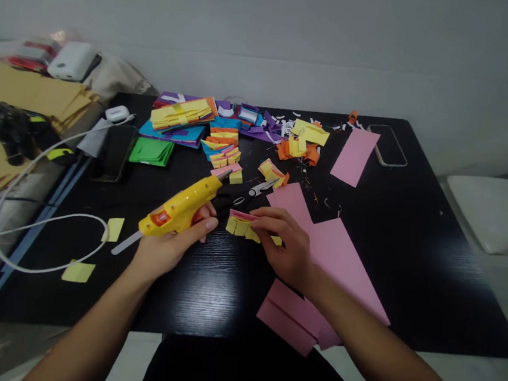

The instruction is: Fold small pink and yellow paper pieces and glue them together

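Black table (433,291), broad, under everything. Pink sheets (345,265) at three o'clock from right hand (286,250), partly under forearm (352,329); arm sweep could drag them. Glue gun (180,206) clasped in left hand (162,250), nozzle (224,176) toward two o'clock; if hot, wrist dip could scorch fingers or drip. Scissors (261,189) at one o'clock from paper strip (240,229); careless reach could catch blades. Strip, three o'clock from gun, pinched by right fingers; slack pinch could drop it, hard squeeze crease it.

Scissors (262,188) behind paper strip (241,229); glue gun (183,205) left; 2 paper squares (115,229) farther left.
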`<state>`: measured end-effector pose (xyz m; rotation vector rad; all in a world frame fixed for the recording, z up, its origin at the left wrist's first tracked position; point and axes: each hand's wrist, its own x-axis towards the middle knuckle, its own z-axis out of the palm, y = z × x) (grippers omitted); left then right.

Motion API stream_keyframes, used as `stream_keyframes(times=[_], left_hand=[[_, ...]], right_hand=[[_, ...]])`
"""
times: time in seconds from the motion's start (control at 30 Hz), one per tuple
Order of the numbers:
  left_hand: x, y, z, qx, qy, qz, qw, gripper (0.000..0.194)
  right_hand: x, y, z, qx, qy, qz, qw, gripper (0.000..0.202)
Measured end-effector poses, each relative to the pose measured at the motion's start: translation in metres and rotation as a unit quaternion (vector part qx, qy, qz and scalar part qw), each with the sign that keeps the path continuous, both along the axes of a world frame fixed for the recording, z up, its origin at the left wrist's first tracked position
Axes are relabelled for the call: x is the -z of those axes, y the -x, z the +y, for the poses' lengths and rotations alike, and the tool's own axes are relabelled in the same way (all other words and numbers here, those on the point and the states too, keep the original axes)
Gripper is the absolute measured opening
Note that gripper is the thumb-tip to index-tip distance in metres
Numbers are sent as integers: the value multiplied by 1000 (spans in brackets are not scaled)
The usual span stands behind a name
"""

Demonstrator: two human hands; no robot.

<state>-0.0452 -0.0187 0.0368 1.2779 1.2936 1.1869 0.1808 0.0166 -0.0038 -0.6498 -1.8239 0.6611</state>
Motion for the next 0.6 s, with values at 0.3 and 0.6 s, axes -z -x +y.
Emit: stream_keyframes(times=[0.3, 0.6], left_hand=[[1, -17, -6, -26, 32, -12, 999, 27], [4, -9, -6, 1, 0, -8, 1000, 21]], right_hand=[[4, 0, -2, -12, -22, -6, 1000, 42], [3, 0, -3, -9, 14, -17, 1000, 36]])
